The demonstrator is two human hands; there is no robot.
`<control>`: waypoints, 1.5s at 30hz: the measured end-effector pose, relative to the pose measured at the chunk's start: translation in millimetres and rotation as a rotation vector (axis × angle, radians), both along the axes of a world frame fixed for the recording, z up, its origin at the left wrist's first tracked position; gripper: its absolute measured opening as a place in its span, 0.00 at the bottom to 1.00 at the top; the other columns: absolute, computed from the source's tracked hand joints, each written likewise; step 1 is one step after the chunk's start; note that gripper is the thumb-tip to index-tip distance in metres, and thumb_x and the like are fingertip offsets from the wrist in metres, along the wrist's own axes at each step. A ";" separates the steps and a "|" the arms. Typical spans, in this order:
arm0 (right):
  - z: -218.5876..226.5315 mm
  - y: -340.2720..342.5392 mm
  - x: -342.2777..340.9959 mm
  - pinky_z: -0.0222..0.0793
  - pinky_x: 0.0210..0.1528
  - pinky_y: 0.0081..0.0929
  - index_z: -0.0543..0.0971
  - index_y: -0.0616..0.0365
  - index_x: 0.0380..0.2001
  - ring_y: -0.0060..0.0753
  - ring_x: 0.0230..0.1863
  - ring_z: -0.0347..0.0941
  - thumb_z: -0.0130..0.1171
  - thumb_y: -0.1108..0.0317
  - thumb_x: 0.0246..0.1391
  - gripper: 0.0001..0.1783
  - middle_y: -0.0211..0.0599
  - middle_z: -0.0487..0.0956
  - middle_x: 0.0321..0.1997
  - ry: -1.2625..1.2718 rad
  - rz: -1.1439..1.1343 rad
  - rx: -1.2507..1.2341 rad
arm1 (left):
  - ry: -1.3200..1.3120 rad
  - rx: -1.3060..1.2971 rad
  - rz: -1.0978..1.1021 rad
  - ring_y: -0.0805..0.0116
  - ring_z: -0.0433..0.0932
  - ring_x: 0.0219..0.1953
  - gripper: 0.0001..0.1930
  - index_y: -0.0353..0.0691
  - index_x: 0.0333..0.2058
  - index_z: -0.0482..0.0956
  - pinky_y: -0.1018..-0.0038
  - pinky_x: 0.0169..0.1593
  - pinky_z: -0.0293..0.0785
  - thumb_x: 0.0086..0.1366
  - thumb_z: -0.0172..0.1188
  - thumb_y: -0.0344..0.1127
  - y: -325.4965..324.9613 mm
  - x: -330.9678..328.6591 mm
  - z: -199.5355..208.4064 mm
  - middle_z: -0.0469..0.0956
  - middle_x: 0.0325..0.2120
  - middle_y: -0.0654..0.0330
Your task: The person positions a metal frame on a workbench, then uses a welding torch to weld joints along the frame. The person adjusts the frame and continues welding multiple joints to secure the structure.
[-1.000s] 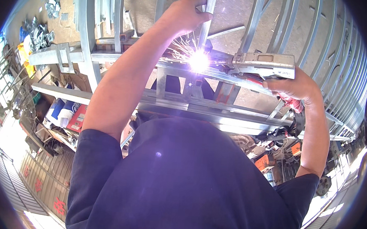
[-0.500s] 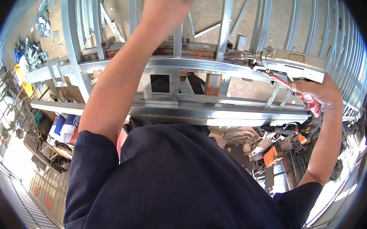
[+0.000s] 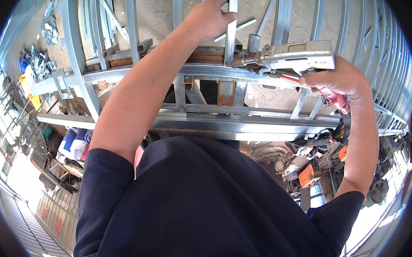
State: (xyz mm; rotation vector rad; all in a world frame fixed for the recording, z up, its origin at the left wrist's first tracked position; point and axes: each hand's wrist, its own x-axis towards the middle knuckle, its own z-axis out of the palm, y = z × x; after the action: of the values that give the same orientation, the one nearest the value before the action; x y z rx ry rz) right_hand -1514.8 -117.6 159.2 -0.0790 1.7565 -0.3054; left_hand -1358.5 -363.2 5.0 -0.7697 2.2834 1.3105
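Observation:
My left hand reaches far forward, its thumb and fingers closed on a narrow upright-running metal tube. Held in my right hand is a silver handheld welding gun with a red-wrapped grip and a red line under its body. The gun's nozzle points left, close to the foot of that tube, where the tube meets a long shiny crosswise rail. A small red spot shows at this joint. Whether the nozzle touches the metal, I cannot tell.
More parallel metal tubes run away on both sides. A nearer crosswise beam lies before my body. Metal offcuts lie on the floor at left. An orange box and cables stand at lower right.
My left hand has moved right, from one tube to the neighbouring one. The frame has shifted left in the picture, and the welding gun's nozzle has come left to the held tube's foot.

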 end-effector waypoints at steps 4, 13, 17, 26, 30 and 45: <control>-13.6 5.4 -8.0 0.80 0.48 0.38 0.76 0.70 0.59 0.42 0.47 0.82 0.84 0.57 0.34 0.49 0.55 0.83 0.50 -0.077 0.033 -0.043 | 0.010 -0.038 0.005 0.46 0.83 0.53 0.33 0.38 0.67 0.71 0.57 0.59 0.77 0.69 0.62 0.49 1.6 0.2 -1.8 0.84 0.47 0.42; -22.2 7.9 -14.2 0.81 0.48 0.38 0.75 0.69 0.61 0.43 0.49 0.82 0.84 0.54 0.35 0.51 0.55 0.83 0.52 -0.093 0.057 -0.083 | -0.065 0.020 0.035 0.49 0.84 0.50 0.33 0.39 0.68 0.70 0.60 0.57 0.79 0.68 0.63 0.48 1.7 -5.5 4.7 0.86 0.45 0.45; -21.6 5.5 -16.1 0.81 0.48 0.38 0.75 0.68 0.62 0.44 0.49 0.82 0.84 0.54 0.35 0.51 0.55 0.83 0.53 -0.114 0.076 -0.069 | -0.071 0.045 0.051 0.49 0.84 0.50 0.33 0.40 0.68 0.70 0.60 0.57 0.78 0.68 0.62 0.48 1.4 -4.7 3.5 0.85 0.46 0.46; -27.1 14.6 -18.8 0.81 0.46 0.37 0.76 0.67 0.60 0.39 0.46 0.82 0.84 0.52 0.36 0.49 0.53 0.84 0.51 -0.098 0.101 -0.100 | -0.112 0.066 0.065 0.51 0.85 0.51 0.33 0.42 0.69 0.68 0.61 0.57 0.79 0.69 0.61 0.47 2.7 -5.7 8.2 0.85 0.47 0.45; -25.3 14.2 -18.0 0.81 0.43 0.36 0.77 0.66 0.60 0.38 0.44 0.82 0.84 0.51 0.36 0.49 0.53 0.84 0.50 -0.080 0.109 -0.083 | -0.091 0.069 0.012 0.55 0.85 0.47 0.35 0.41 0.71 0.65 0.63 0.54 0.80 0.70 0.62 0.46 0.8 -6.1 12.4 0.84 0.49 0.45; -24.3 18.4 -21.4 0.82 0.43 0.37 0.76 0.67 0.60 0.42 0.46 0.83 0.84 0.49 0.35 0.51 0.57 0.84 0.51 -0.097 0.113 -0.055 | -0.133 0.126 0.047 0.59 0.84 0.44 0.39 0.38 0.73 0.59 0.66 0.49 0.81 0.71 0.64 0.47 1.0 -8.2 15.8 0.81 0.55 0.43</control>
State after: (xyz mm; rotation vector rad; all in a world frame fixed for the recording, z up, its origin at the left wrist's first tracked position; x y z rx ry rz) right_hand -1536.2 -99.1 135.0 -0.1996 1.6409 -0.2710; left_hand -1366.7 -362.2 20.8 -0.8450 2.0703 1.3667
